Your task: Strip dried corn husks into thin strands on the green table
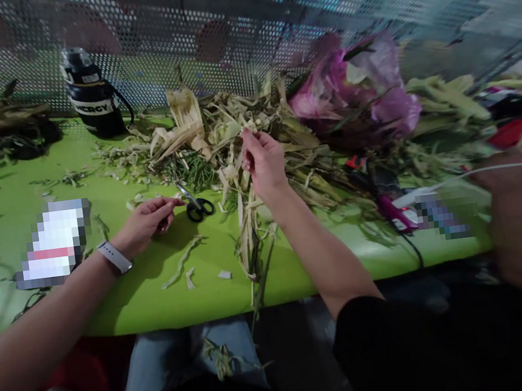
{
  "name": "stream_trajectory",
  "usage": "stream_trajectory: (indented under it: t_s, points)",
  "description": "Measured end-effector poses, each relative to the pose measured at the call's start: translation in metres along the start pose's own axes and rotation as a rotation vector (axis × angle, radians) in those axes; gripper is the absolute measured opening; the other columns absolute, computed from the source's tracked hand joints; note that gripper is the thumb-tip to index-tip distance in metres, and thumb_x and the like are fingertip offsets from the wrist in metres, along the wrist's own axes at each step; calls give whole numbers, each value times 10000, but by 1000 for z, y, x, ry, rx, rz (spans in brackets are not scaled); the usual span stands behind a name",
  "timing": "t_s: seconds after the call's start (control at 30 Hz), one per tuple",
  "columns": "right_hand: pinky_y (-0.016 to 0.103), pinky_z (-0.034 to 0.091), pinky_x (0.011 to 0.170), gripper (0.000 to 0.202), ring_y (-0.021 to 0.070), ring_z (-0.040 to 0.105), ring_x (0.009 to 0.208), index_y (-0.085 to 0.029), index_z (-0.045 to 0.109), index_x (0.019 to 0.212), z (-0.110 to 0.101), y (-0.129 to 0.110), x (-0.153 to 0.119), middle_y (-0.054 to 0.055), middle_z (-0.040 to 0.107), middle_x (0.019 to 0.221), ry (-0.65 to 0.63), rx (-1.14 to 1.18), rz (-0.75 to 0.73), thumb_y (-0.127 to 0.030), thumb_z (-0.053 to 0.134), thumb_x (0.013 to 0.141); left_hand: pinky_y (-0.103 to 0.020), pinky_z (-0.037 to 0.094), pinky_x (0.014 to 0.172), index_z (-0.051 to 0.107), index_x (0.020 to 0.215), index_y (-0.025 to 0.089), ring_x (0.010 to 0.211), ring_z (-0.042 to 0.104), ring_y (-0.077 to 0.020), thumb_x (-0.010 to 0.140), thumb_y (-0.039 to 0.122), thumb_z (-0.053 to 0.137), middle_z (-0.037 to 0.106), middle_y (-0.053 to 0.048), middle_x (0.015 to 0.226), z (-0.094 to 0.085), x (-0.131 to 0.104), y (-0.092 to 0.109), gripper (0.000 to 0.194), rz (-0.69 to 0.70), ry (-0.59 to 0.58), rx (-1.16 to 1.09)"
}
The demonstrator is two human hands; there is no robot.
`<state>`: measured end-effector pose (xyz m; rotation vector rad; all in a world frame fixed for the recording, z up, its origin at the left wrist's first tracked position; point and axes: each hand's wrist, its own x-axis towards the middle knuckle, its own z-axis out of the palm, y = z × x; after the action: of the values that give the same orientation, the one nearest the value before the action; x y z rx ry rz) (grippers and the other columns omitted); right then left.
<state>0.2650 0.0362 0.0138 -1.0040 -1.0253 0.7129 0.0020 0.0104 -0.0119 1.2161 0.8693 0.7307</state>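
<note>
My right hand (pixel 265 162) is raised over a heap of dried corn husks (pixel 304 161). Its thumb and index finger are pinched together, and whatever lies between them is too small to make out against the pale scraps behind. Lower and to the left, my left hand (pixel 152 216) has its fingers drawn together above the green table (pixel 160 303), with its fingertips close to the scissors (pixel 200 208). What those fingers hold, if anything, is hidden. The scissors have black handles, and their blades point toward a small pile of green strips (pixel 194 169).
A dark bottle (pixel 95 105) stands at the back left, and a phone (pixel 55 243) lies left. Pink plastic bag (pixel 348 96) sits among husks. A power bank (pixel 399 213) with cables and another person's arm (pixel 521 220) are at right. Perforated metal mesh (pixel 241 33) rises behind.
</note>
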Motion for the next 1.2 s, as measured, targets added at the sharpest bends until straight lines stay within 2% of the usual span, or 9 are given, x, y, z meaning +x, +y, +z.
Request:
stream_trajectory:
  t_s: [0.13,0.27,0.43,0.57,0.8,0.9,1.0,1.1,1.2]
  points:
    - [223,301,428,386,70,440,477,-223,603,835,-6,3,7,-62,462,574,17,-32,48,-598,676,776,-161,255,401,709,973,124,425,381,-37,796,390,710,485,52,540,-1,1,0,319,30,73,-35]
    - [228,278,434,379,61,384,473,-217,599,822,0,-3,0,-61,454,591,-83,-26,53,-585,679,776,-161,256,410,717,934,123,438,389,-38,781,397,726,496,45,543,-4,2,-1,314,85,100,-2]
    - [221,298,460,319,68,412,536,-219,600,861,6,-14,-8,-36,498,697,-198,0,60,-521,678,799,-168,266,420,730,961,144,458,391,-46,789,439,714,512,34,561,-8,5,-5,342,99,106,24]
    - [218,284,458,281,71,403,545,-220,611,875,7,-20,-11,-30,494,706,-234,38,97,-489,667,815,-179,280,439,734,933,146,480,399,-60,795,429,703,509,28,555,-8,4,-3,317,138,189,18]
    - [216,278,447,325,65,404,534,-209,617,874,13,-23,-19,-30,515,721,-367,78,231,-487,730,749,-199,277,442,716,887,148,472,396,-70,795,368,681,506,29,552,-10,4,6,241,140,310,-66]
    - [207,269,452,309,54,406,512,-186,625,867,15,-25,-25,-41,509,672,-493,107,306,-461,726,769,-190,273,446,715,870,142,478,412,-66,753,362,718,518,28,554,-10,7,4,249,142,349,-117]
    - [201,259,445,315,50,403,481,-158,636,852,17,-29,-30,-46,520,603,-736,56,414,-456,714,787,-181,279,455,719,857,130,479,418,-60,714,388,751,517,30,543,-11,8,-1,297,128,357,-156]
    - [194,305,461,323,47,422,478,-138,643,845,24,-33,-31,-39,555,594,-956,-44,494,-452,704,803,-178,287,467,727,905,131,484,419,-58,721,409,748,523,33,547,-11,8,-4,334,132,316,-165]
    - [191,357,488,330,50,456,502,-125,648,851,35,-35,-28,-31,586,621,-1046,-140,562,-447,703,808,-181,293,468,724,883,130,483,426,-59,714,403,753,530,32,543,-10,8,-6,323,124,319,-171]
